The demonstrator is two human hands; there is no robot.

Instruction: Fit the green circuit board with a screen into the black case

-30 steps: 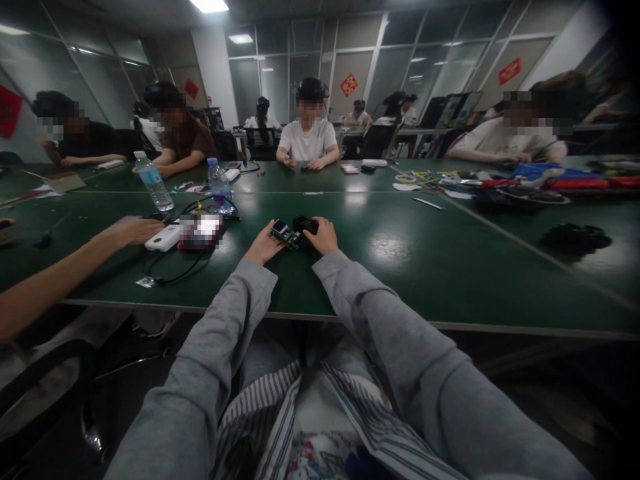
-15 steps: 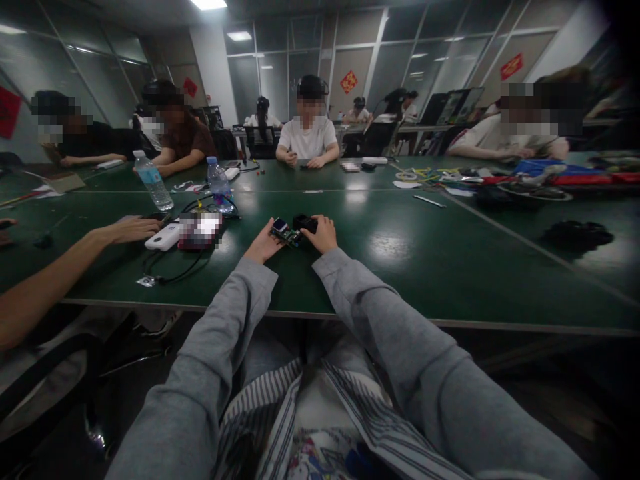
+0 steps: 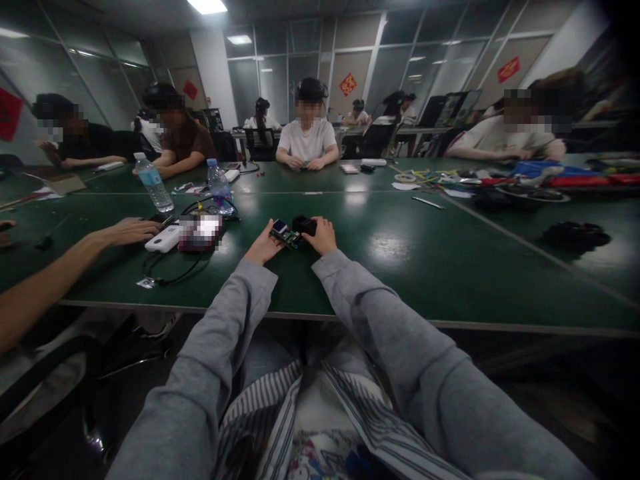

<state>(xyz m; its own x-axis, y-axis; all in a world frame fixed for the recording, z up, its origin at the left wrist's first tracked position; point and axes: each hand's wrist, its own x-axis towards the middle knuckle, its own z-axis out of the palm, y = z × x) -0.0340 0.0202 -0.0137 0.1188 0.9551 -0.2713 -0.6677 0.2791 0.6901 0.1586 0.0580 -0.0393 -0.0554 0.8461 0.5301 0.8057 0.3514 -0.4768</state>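
Circuit board [image 3: 287, 235], likely light, brittle (I'd grip edges), is pinched by my left hand [image 3: 263, 247]; my right hand [image 3: 324, 236] curls fingers round a black case [image 3: 302, 225].

— The tabletop [image 3: 410, 267]?
— It looked smooth and glossy, throwing back the lights.
— And the bottles [image 3: 155, 183]?
— Clear, shiny plastic.
— The sleeves [image 3: 395, 313]?
— Soft, matt grey cloth.
— The power bank [image 3: 163, 239]?
— Smooth white plastic.

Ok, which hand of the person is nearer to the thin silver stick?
Right. The right hand, on the black case, is to the near left of the thin silver stick; the left hand, holding the circuit board, is farther left.
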